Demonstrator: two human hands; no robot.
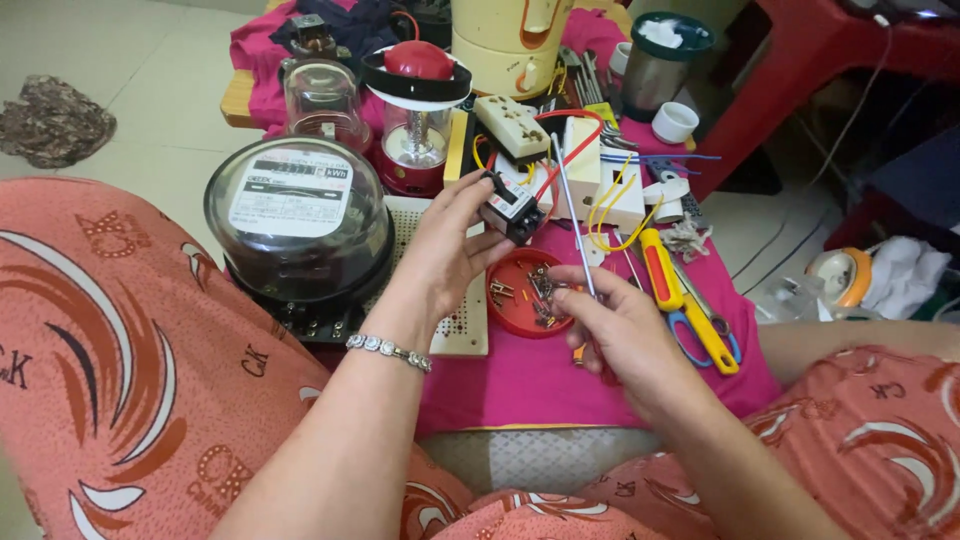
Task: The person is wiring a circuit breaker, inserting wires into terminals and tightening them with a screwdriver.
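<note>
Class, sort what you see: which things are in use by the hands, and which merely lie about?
In use: left hand holding small black switch block; right hand holding screwdriver; red lid of screws.
Lying about: electricity meter, red lantern, scissors, socket strip.

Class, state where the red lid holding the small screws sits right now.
In the head view, the red lid lies mid-frame on the pink cloth, between the left hand and right hand.

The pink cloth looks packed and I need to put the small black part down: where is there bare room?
The pink cloth is bare along its near edge, below the red lid of screws and between the two wrists. The perforated white board beside the left hand is partly free. Crowded: behind the black part, among sockets and wires, and around the yellow screwdriver by the right hand.
</note>
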